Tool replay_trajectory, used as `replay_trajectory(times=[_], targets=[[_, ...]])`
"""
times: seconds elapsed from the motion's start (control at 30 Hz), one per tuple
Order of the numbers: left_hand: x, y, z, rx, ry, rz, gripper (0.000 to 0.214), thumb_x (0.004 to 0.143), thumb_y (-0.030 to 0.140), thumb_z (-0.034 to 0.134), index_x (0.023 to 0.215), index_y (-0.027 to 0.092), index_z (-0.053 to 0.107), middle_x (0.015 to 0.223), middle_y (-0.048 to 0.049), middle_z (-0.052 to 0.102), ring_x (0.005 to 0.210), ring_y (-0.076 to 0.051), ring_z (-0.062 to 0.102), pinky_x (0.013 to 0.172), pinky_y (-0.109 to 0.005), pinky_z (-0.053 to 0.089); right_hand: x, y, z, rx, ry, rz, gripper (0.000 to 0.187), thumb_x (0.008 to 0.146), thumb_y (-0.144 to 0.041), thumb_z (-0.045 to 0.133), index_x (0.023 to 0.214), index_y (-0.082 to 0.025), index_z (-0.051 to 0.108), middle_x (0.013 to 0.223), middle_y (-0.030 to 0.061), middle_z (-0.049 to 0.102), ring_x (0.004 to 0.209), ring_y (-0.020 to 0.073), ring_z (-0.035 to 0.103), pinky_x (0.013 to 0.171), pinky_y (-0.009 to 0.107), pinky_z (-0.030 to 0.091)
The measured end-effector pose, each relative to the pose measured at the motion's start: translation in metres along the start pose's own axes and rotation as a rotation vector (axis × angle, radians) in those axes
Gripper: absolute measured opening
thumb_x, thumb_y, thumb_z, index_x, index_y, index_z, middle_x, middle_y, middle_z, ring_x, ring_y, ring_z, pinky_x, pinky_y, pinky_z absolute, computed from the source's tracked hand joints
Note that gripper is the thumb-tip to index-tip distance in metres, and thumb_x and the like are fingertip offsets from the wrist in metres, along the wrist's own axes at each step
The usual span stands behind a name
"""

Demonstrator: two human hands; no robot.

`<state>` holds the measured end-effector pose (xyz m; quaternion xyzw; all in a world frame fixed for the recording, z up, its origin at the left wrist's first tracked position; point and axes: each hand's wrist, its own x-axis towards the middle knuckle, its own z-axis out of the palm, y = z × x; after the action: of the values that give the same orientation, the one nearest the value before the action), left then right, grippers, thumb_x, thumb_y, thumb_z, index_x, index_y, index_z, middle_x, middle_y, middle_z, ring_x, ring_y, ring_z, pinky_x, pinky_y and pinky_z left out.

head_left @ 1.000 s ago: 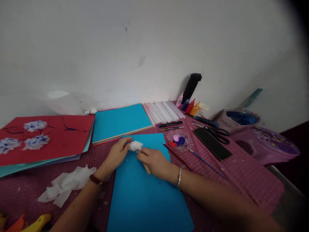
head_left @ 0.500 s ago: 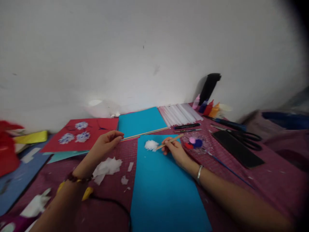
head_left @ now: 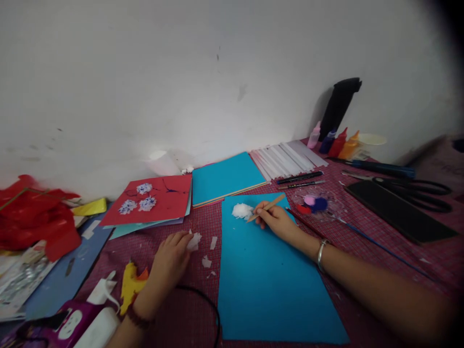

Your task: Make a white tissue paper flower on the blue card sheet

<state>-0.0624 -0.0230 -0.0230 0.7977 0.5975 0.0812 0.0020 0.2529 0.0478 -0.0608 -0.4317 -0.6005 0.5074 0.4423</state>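
Observation:
My right hand (head_left: pixel 271 216) pinches a pale wooden stick (head_left: pixel 279 199), its lower tip against the blue sheet (head_left: pixel 275 290) just beside a small mound of white paper bits (head_left: pixel 242 210). Over on the dark red checked cloth, my left hand (head_left: pixel 172 256) is curled down on loose white paper pieces (head_left: pixel 195 240), with fingers bent together and largely covering them. Some smaller paper scraps (head_left: pixel 207 261) lie between that hand and the blue sheet.
A yellow glue gun (head_left: pixel 129 285) lies by my left wrist, its black cord (head_left: pixel 203 294) curving toward the blue sheet. Red paper with fluffy flowers (head_left: pixel 170 193) is behind. To the right are a paint palette (head_left: pixel 315 203), brush (head_left: pixel 380 244), scissors (head_left: pixel 409 186) and paint bottles (head_left: pixel 339 142).
My left hand has come down and nearer from the far blue sheet's edge to the white paper pieces. My right hand still holds the stick by the white mound. The view has shifted.

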Motion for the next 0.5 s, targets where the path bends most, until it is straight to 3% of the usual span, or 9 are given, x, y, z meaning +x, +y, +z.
replay_trajectory(times=[0.17, 0.27, 0.4, 0.5], targets=[[0.003, -0.014, 0.001, -0.231, 0.109, -0.232, 0.021, 0.079, 0.024, 0.052, 0.096, 0.019, 0.064, 0.092, -0.0077, 0.070, 0.087, -0.024, 0.063, 0.082, -0.038, 0.047, 0.000, -0.002, 0.000, -0.001, 0.001, 0.006, 0.021, 0.086, -0.035, 0.046, 0.077, -0.018, 0.053, 0.063, -0.0004, 0.057, 0.050, 0.0117, 0.051, 0.047, 0.024, 0.039], [0.002, -0.015, -0.012, -0.572, 0.180, -0.428, 0.021, 0.076, 0.036, 0.061, 0.088, 0.019, 0.063, 0.083, -0.0042, 0.069, 0.077, -0.020, 0.063, 0.070, -0.031, 0.049, 0.000, -0.001, 0.000, 0.006, -0.015, 0.003, 0.021, 0.086, -0.036, 0.045, 0.077, -0.018, 0.053, 0.063, -0.0007, 0.056, 0.049, 0.0118, 0.051, 0.047, 0.025, 0.038], [0.003, -0.006, -0.025, -1.084, 0.174, -0.587, 0.032, 0.064, 0.037, 0.074, 0.086, 0.017, 0.062, 0.075, 0.0012, 0.066, 0.064, -0.014, 0.061, 0.059, -0.023, 0.048, 0.001, 0.000, 0.000, 0.008, -0.024, 0.000, 0.021, 0.086, -0.035, 0.046, 0.077, -0.018, 0.053, 0.064, 0.0002, 0.057, 0.049, 0.0117, 0.050, 0.047, 0.025, 0.037], [0.006, 0.003, -0.026, -1.264, 0.124, -0.659, 0.038, 0.060, 0.033, 0.079, 0.090, 0.017, 0.062, 0.075, 0.0019, 0.066, 0.060, -0.012, 0.060, 0.056, -0.022, 0.047, 0.000, -0.001, 0.000, 0.018, -0.014, 0.006, 0.020, 0.085, -0.035, 0.046, 0.077, -0.018, 0.053, 0.064, 0.0001, 0.056, 0.050, 0.0117, 0.050, 0.048, 0.024, 0.038]])
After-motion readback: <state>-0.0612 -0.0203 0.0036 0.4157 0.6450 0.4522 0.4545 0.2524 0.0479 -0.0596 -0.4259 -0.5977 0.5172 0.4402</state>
